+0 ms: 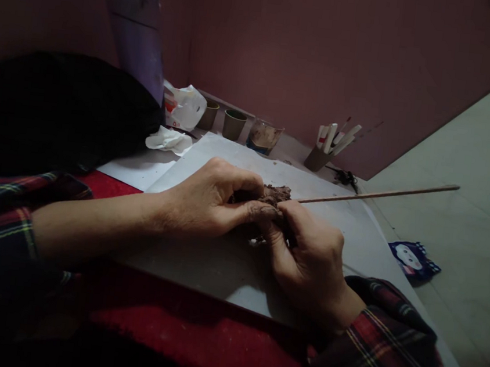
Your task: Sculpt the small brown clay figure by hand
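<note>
My left hand [212, 200] is curled around a lump of brown clay [275, 194], thumb and fingers pressed on it. My right hand [307, 254] is closed beside it, pinching a long thin wooden stick [379, 193] whose near end meets the clay and whose far end points right. Both hands rest over a white sheet of paper [219, 262] on a red cloth [194, 330]. Most of the clay is hidden by my fingers.
Two small brown cups [234, 124], a glass jar of murky water [264, 136] and a cup of brushes and tools [325, 148] stand along the wall. Crumpled tissue [168, 139], a plastic bag [185, 106], a dark bundle [55, 111] lie left. A small printed packet [412, 259] lies on the floor.
</note>
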Motion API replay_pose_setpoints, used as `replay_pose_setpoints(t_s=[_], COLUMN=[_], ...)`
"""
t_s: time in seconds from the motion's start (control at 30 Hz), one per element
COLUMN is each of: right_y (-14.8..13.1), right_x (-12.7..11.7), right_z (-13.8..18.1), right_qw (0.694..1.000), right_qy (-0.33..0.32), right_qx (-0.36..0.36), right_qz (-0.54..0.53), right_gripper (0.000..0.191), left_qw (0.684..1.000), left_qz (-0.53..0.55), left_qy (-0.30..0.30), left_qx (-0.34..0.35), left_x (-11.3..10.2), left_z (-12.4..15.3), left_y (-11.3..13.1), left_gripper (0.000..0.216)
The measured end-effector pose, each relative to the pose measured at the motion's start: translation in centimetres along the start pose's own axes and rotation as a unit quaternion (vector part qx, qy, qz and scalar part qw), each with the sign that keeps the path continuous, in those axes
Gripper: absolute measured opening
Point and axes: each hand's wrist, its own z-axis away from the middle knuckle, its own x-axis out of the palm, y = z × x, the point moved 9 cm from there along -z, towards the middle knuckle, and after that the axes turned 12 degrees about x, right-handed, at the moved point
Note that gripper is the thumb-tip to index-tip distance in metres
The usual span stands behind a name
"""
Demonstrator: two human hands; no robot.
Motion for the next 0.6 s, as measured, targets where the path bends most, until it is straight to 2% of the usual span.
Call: replay_pose_setpoints(t_s=[0.6], right_y=[-0.19], right_x=[0.04], right_z=[0.01], right_qw=[1.000], right_qy=[0.002], right_qx=[-0.008], right_qz=[0.014], right_gripper=[0.012], left_qw=[1.000], left_qz=[0.000], left_qy=[-0.022], left_qx=[-0.021], left_x=[0.26], left_z=[-0.02], left_y=[-0.23], left_gripper=[0.022])
